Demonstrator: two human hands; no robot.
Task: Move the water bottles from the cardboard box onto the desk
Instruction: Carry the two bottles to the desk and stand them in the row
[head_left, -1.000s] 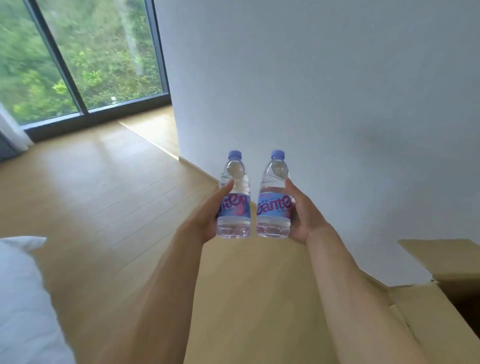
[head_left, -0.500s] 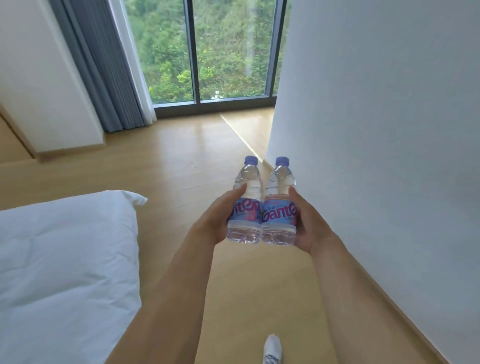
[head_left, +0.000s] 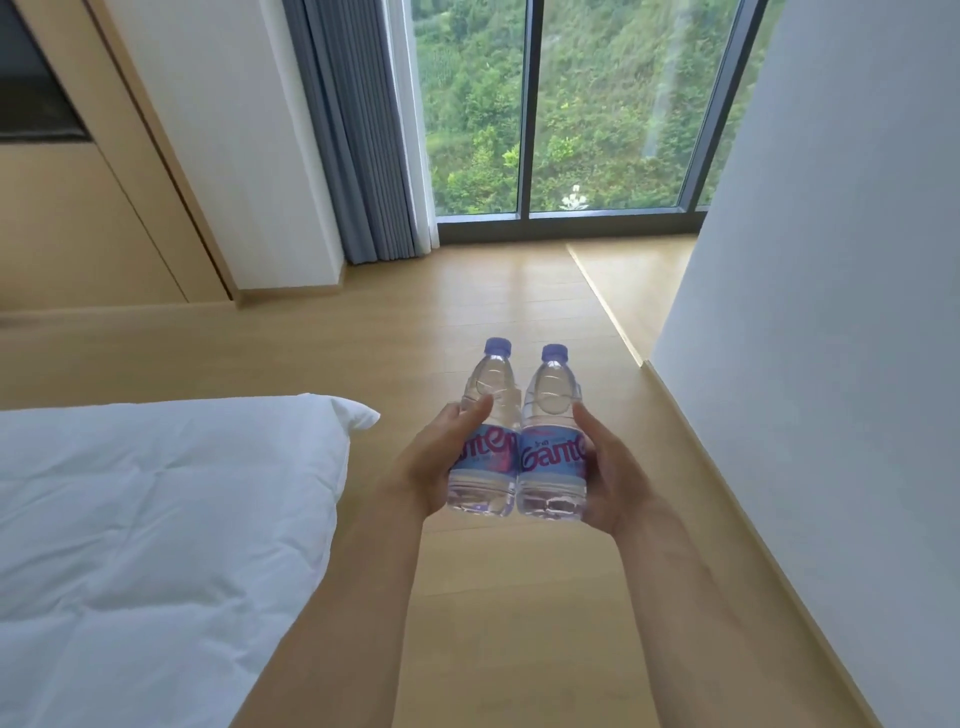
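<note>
Clear plastic bottles stood upright and touching at centre frame. The left hand (head_left: 434, 467) gripped the left bottle (head_left: 485, 441); the right hand (head_left: 610, 483) gripped the right bottle (head_left: 551, 447). White bedding (head_left: 156, 519) filled the lower left.

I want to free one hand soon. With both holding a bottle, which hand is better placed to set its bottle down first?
Neither clearly. The left hand grips the left bottle and the right hand grips the right bottle, both upright, side by side. No desk is in view.
</note>
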